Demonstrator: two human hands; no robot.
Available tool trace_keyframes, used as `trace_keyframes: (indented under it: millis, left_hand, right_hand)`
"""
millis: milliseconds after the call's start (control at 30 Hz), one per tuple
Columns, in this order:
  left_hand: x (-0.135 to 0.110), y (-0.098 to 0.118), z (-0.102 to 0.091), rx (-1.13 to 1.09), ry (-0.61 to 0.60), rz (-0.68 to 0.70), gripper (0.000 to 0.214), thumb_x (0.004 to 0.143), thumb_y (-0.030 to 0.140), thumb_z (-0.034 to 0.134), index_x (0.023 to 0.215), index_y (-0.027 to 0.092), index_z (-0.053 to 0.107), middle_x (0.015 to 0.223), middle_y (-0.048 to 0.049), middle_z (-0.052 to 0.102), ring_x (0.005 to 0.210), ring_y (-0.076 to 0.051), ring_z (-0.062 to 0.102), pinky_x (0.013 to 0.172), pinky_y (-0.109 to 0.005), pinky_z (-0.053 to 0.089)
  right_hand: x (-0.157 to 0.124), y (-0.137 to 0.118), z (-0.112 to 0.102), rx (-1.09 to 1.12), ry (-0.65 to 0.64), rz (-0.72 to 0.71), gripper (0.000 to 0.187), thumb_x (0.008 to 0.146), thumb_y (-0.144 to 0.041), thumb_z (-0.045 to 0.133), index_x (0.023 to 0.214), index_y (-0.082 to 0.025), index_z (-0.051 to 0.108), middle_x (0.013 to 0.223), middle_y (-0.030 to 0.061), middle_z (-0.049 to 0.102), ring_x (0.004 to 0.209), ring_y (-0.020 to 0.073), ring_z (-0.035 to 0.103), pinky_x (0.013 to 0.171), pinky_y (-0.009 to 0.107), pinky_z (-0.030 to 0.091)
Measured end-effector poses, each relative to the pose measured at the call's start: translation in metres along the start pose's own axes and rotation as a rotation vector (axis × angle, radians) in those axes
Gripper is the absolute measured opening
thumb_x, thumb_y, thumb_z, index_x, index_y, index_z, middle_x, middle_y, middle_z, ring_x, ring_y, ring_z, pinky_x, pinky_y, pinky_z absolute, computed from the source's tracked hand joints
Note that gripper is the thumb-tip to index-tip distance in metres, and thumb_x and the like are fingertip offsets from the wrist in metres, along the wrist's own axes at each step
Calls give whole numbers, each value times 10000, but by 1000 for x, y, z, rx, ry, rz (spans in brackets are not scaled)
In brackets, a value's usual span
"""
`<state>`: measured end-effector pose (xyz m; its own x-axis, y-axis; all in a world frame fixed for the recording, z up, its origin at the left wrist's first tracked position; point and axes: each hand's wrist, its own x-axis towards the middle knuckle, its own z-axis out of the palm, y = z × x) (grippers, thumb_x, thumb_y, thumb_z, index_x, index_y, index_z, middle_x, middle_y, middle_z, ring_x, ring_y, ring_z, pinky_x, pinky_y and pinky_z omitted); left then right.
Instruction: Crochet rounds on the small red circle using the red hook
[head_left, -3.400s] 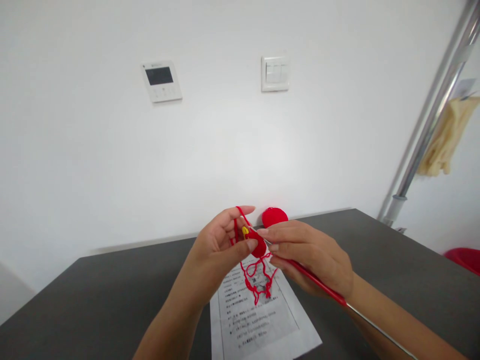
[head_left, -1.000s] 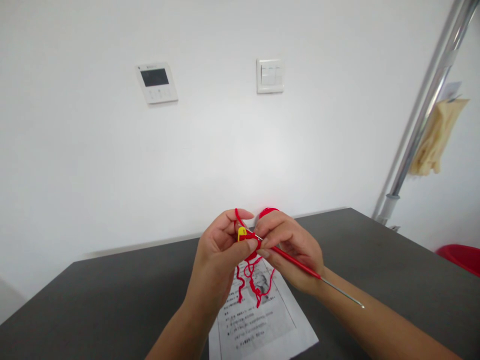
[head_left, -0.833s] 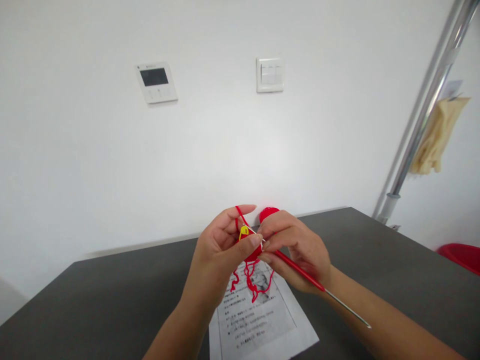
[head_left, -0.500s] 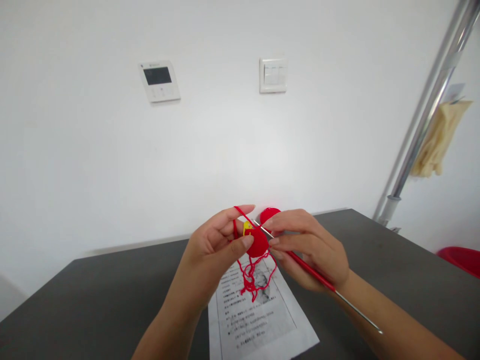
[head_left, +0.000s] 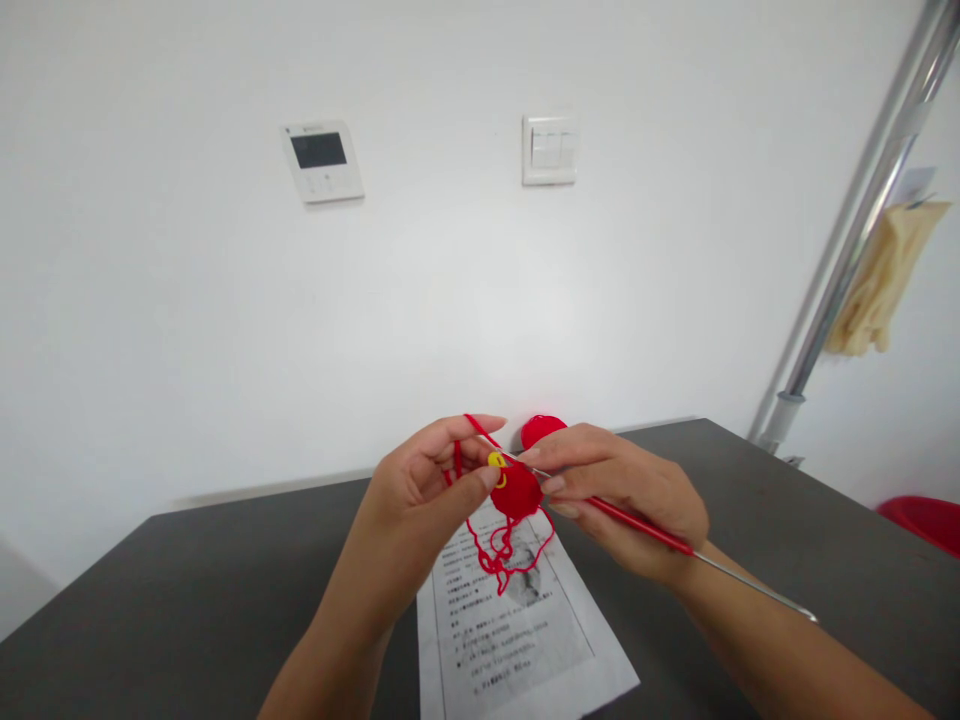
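Pinching the red piece [head_left: 517, 492] by its left edge, the left hand [head_left: 412, 485] held it up over the table [head_left: 225, 590], just left of the right hand [head_left: 637, 495], which gripped the hook [head_left: 637, 523] pen-style. Hook's long axis sloped from the piece down and right, back end over the right forearm. Its metal tip was at the piece's top edge, close to the strand [head_left: 484, 430] slung off the left index finger. Couldn't tell from where I stood if it had caught. Tight around the tip: yellow clip [head_left: 496, 460] by the left thumb, right fingertips on the other side. Loose yarn [head_left: 551, 535] dangled in loops over the printed sheet [head_left: 517, 655]. Yarn ball [head_left: 541, 430] sat behind the hands, near the wall [head_left: 435, 300].
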<state>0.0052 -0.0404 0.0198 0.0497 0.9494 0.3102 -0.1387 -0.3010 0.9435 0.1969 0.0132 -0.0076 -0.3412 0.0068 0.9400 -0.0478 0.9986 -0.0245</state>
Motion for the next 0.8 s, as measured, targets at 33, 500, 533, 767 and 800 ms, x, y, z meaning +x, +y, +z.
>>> trace_keyframes:
  millis: [33,500,533,767,800]
  left_hand:
    - [0,0,0,-3,-6,-1,245,743,191,794,987,195,774,746,0,684,703,-117,614,675,-215,502]
    - [4,1,2,-108,-42,-135,432,648,190,853,1064,166,737,746,-8,682,697,-138,604,684,-269,493]
    - [4,1,2,-119,-49,-139,436,642,185,858,1060,167,738,743,-6,682,696,-137,604,685,-268,492]
    - [2,1,0,-163,-89,-136,406,654,168,858,1043,178,741,776,-13,702,708,-129,621,688,-252,492]
    - [2,1,-1,-157,-86,-130,411,650,171,859,1043,175,741,773,-13,698,704,-129,617,686,-253,489]
  right_hand:
    - [0,1,0,9,2,9,118,964,-125,571,1021,-166,665,1012,115,745,980,165,723,837,291,622]
    - [-4,-4,3,-265,-15,-97,177,963,-124,567,1117,-191,623,1043,131,739,1018,193,731,835,313,645]
    - [-4,-4,3,-270,-10,-95,171,966,-126,563,1112,-189,626,1033,130,740,1011,192,732,836,312,645]
    - [-3,-4,2,-187,-3,-96,103,960,-115,581,1034,-145,647,1018,132,737,1015,173,721,857,286,627]
    - [-3,-3,1,-155,-17,-95,106,968,-121,568,1035,-145,647,1018,134,739,1016,172,721,850,284,628]
